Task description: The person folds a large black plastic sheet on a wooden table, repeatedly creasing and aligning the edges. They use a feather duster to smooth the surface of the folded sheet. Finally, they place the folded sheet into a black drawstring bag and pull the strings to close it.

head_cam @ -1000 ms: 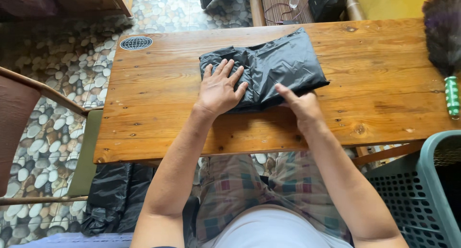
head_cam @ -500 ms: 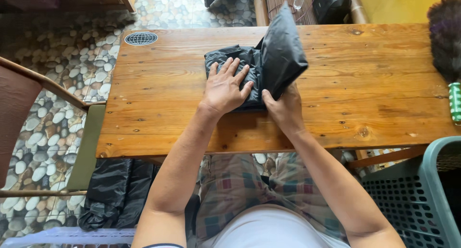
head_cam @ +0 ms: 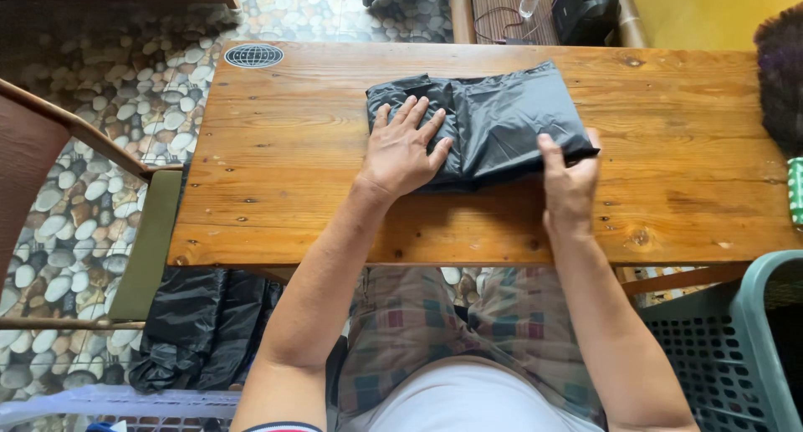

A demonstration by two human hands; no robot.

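A dark grey folded garment (head_cam: 502,118) lies on the wooden table (head_cam: 293,189), near its middle. My left hand (head_cam: 406,148) presses flat on the garment's left part, fingers spread. My right hand (head_cam: 570,177) pinches the garment's right front corner between thumb and fingers. The cloth lies flat, with a crease running down its middle.
A round grey emblem (head_cam: 253,56) marks the table's far left corner. A teal plastic basket (head_cam: 736,348) stands at the right front. Black cloth (head_cam: 205,327) hangs beside a wooden chair (head_cam: 75,198) on the left. A dark duster (head_cam: 782,72) lies at the right edge. Pebble floor lies beyond.
The garment's right half, lifted up half a second ago, now lies flat again to the right. My right hand has moved right with its corner. My left hand stayed pressing down.
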